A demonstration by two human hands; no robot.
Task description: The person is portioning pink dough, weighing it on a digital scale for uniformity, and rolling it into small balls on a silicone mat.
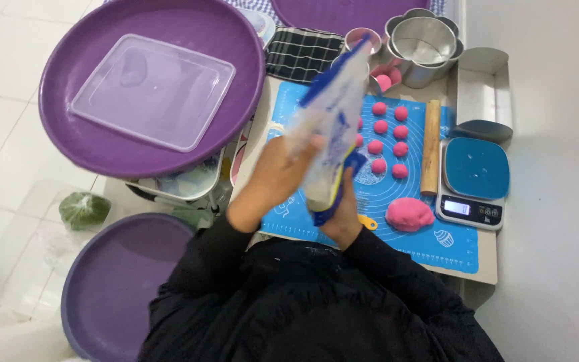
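Gripping tilted bag point(330, 127) with both hands: left hand point(277, 175) clamped mid-bag, right hand point(344, 211) at bottom, above blue mat point(437, 241).

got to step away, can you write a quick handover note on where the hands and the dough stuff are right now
Left hand grips the white and blue bag at its side; right hand holds its lower end. The bag is lifted above the blue mat.
Done: ten small pink balls lie in rows on the mat.
Left: one pink dough lump, unportioned, beside the scale. Rolling pin lies untouched.
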